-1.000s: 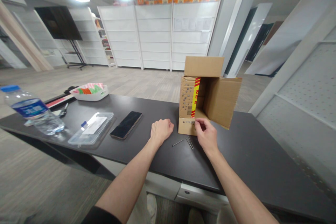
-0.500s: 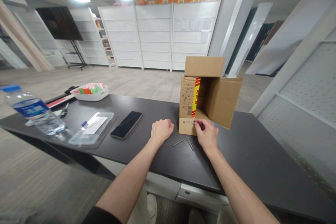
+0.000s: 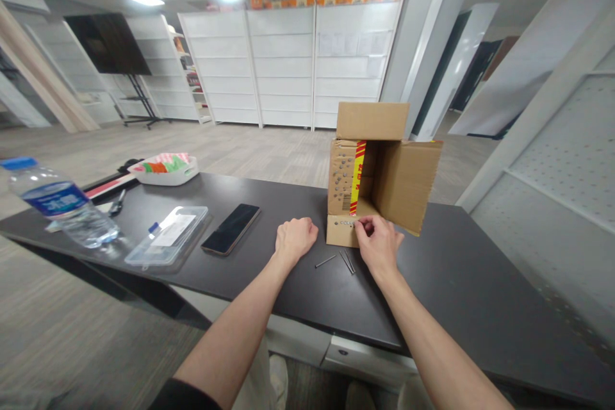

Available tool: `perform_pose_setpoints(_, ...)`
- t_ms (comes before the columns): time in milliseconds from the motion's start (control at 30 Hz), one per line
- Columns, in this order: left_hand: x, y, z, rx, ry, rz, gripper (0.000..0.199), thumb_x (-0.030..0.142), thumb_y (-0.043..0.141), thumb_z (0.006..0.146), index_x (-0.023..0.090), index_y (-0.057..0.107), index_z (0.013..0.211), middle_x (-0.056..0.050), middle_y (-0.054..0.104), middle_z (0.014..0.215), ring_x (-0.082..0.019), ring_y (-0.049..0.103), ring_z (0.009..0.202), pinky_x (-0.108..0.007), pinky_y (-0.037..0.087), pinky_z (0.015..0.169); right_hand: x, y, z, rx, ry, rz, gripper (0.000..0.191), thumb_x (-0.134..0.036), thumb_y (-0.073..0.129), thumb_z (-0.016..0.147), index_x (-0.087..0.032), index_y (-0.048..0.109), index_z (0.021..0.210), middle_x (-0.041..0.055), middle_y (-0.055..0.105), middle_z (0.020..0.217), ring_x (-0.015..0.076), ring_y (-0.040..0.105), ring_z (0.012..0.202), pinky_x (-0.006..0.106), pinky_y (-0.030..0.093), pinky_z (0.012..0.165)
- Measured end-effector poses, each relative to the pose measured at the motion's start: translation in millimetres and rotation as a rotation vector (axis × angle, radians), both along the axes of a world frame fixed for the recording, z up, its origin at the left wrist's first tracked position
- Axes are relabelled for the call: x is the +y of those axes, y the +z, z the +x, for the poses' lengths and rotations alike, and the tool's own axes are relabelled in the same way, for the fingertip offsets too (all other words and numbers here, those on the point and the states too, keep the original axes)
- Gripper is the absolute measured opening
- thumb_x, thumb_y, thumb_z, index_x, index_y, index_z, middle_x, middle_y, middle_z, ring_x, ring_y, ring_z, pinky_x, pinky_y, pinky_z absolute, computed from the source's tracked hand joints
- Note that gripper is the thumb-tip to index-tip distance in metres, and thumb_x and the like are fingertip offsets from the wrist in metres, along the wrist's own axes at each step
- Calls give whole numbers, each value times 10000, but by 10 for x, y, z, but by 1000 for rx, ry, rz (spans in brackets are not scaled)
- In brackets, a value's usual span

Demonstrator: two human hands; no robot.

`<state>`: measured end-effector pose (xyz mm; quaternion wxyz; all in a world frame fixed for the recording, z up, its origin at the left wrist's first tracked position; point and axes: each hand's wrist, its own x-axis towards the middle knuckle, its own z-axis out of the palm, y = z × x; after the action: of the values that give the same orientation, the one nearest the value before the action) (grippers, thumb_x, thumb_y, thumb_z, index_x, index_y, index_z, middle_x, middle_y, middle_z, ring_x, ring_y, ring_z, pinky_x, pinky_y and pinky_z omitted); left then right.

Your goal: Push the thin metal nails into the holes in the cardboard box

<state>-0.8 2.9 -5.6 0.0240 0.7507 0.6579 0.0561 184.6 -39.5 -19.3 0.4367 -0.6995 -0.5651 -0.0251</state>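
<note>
An open cardboard box (image 3: 384,186) stands on the dark table, its flaps spread toward me. Metal nail heads dot its left flap, and a short row of them (image 3: 344,223) runs along the lower front flap. At the right end of that row, my right hand (image 3: 379,243) pinches with thumb and fingers against the cardboard; what sits between the fingertips is hidden. Several loose nails (image 3: 346,262) lie on the table just below the box. My left hand (image 3: 295,238) rests on the table left of the box, curled into a fist, with nothing showing in it.
Left of my hands lie a black phone (image 3: 231,229) and a clear plastic case (image 3: 168,237). Farther left stand a water bottle (image 3: 60,202) and a white tray (image 3: 166,176) with colourful contents. White shelving (image 3: 283,64) lines the back of the room.
My right hand has shifted very slightly at the flap, its fingers bent a little differently. My left hand, the box and the loose nails stay in place.
</note>
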Motion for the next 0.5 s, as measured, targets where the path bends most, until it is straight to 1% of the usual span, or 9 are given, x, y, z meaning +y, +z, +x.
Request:
perform_pose_setpoints(100,-8,14,3,-4,7,-14,403,352,315,882,204,680,966,-140,690,959,-271,651,906,-359,457,778,2,7,-8,-4,-13,-3,218,-384,470,828,-211,596,789,12,614,774,209,498,805,314,209,723)
perform_pose_setpoints(400,-12,16,3,-3,1,8,387,345,330,877,207,685,941,-131,697,936,-269,659,888,-348,461,760,-4,15,-4,25,-13,-4,242,-398,453,829,-203,588,781,20,602,726,223,483,792,336,223,752)
perform_pose_setpoints(500,-19,26,3,-10,6,-3,401,340,318,881,202,687,956,-141,693,957,-267,653,909,-352,454,782,-4,4,7,38,-14,1,253,-411,454,829,-202,590,789,23,605,728,228,488,792,339,230,755)
